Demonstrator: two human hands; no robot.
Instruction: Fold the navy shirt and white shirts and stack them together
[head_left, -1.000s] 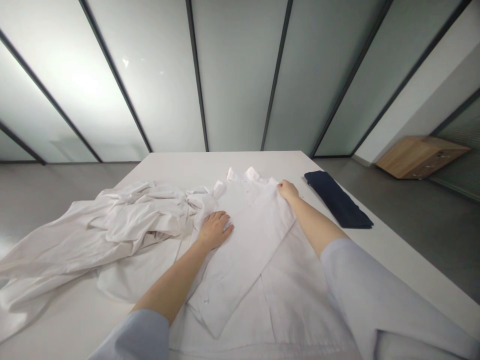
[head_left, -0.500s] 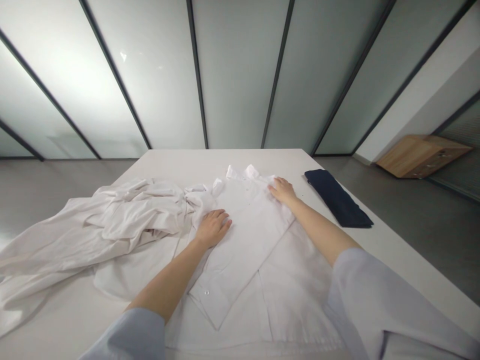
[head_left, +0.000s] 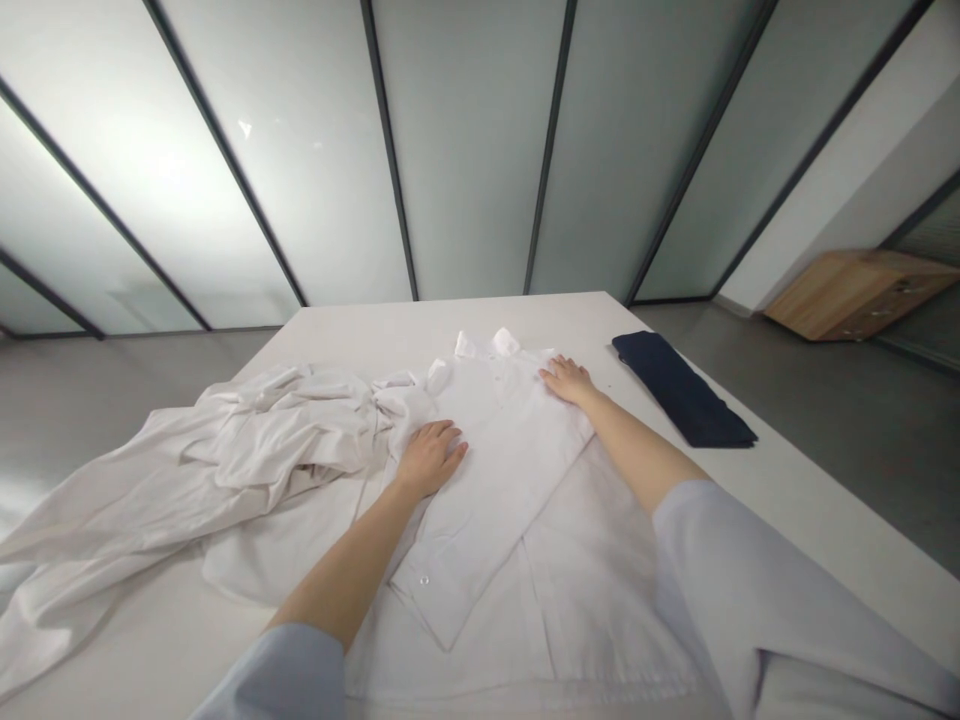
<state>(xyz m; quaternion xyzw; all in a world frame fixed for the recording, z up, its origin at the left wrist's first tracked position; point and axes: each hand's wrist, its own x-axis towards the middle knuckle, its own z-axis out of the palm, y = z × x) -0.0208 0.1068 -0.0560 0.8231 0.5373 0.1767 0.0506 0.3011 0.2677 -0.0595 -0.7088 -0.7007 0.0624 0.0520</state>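
A white shirt (head_left: 517, 500) lies spread on the table in front of me, its collar pointing to the far side. One sleeve is folded diagonally across it, with the buttoned cuff (head_left: 431, 590) near the front. My left hand (head_left: 431, 458) rests flat on the shirt's left part, fingers stretched out. My right hand (head_left: 568, 380) lies with fingers spread on the shirt's far right shoulder. Left of my left hand is a crumpled heap of white cloth (head_left: 292, 430), touching the shirt.
A folded dark navy cloth (head_left: 679, 390) lies near the right edge of the white table (head_left: 375, 330). Beyond the table stand frosted glass panels (head_left: 472, 150) with dark frames. A wooden cabinet (head_left: 847, 295) stands on the grey floor at the far right.
The view has tilted slightly. Both hands stay in nearly the same places on the shirt, and the cloths lie as before.
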